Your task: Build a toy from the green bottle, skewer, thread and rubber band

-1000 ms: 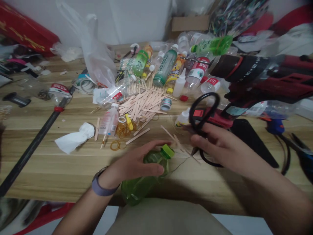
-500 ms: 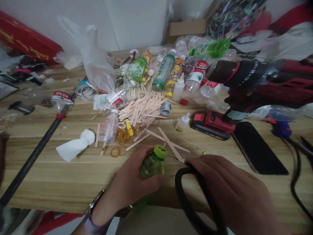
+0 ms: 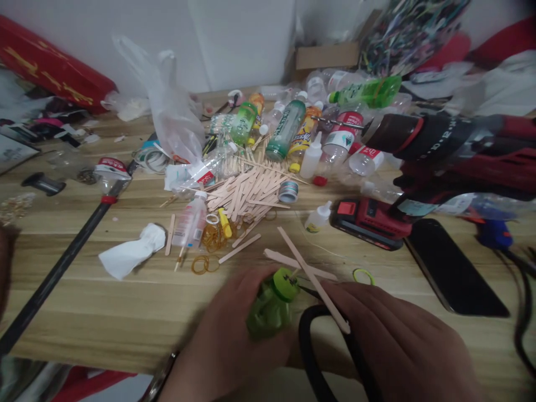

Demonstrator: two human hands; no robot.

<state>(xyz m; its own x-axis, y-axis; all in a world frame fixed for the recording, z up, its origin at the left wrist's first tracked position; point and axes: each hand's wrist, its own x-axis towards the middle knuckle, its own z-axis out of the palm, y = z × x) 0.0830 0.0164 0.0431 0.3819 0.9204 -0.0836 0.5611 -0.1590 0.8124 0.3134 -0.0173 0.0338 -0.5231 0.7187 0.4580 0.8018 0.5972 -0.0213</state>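
My left hand [image 3: 234, 329] is wrapped round a small green plastic bottle [image 3: 270, 312], which tilts to the right. A short thin stick pokes up from its bright green cap [image 3: 286, 283]. Beside the cap, two wooden craft sticks [image 3: 307, 269] cross each other; whether they join the thin stick I cannot tell. My right hand [image 3: 397, 335] is closed on black-handled scissors [image 3: 307, 340]. Their dark tip points at the cap's edge, and one craft stick overlaps the handle and my fingers. A yellow-green ring [image 3: 363, 276] lies just beyond my right hand.
A red cordless drill [image 3: 419, 134] stands at right, beside a black phone [image 3: 456, 268]. Loose craft sticks [image 3: 247, 187] are heaped mid-table, with plastic bottles [image 3: 287, 131] behind. Rubber bands [image 3: 205, 263], a tissue [image 3: 134, 251] and a black rod [image 3: 62, 273] lie left.
The bottle has shifted down and right and leans more to the right. The crossed sticks have moved along with it, one now overlapping the scissors. The camera view has shifted slightly.
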